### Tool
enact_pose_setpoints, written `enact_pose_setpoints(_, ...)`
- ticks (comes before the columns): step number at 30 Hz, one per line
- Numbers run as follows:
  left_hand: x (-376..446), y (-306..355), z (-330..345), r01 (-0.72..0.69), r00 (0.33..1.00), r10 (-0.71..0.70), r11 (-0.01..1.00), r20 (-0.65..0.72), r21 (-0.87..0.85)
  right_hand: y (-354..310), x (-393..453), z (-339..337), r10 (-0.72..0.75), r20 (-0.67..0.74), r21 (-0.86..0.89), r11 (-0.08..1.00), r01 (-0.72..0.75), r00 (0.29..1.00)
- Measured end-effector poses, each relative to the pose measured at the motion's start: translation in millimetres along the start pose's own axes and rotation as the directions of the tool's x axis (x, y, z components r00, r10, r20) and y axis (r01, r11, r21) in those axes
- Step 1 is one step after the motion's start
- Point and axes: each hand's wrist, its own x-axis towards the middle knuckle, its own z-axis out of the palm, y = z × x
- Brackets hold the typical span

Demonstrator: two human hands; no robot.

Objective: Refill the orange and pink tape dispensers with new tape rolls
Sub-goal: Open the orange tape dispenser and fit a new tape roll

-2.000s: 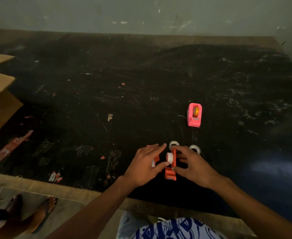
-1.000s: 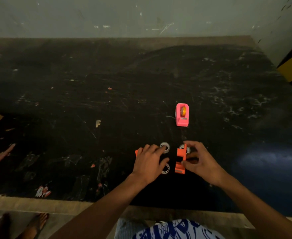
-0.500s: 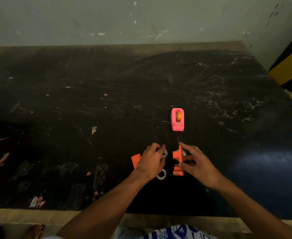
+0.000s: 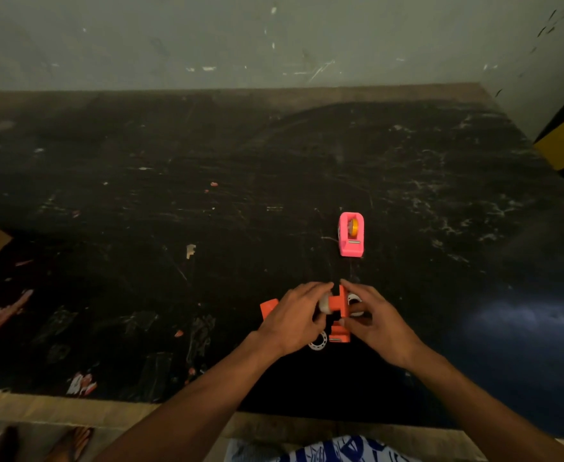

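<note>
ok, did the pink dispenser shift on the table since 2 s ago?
No. The pink dispenser keeps the same offset to the right of the pale scrap on the table; only the camera moved.

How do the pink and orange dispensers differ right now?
The pink dispenser stands alone, closed, untouched, farther back on the table; the orange dispenser is gripped between the left hand and right hand. Pink shows a yellowish core; orange has a pale roll pressed at its side. Both are small plastic dispensers.
</note>
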Motion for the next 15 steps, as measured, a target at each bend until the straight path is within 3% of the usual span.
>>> enact_pose_setpoints(15,-0.4,2.3,-0.3,-0.088,0.996,0.080,0.974,0.043,0.210,7.3,2.9,8.3,0.009,-0.014,0.052,0.999,-0.008,1.000)
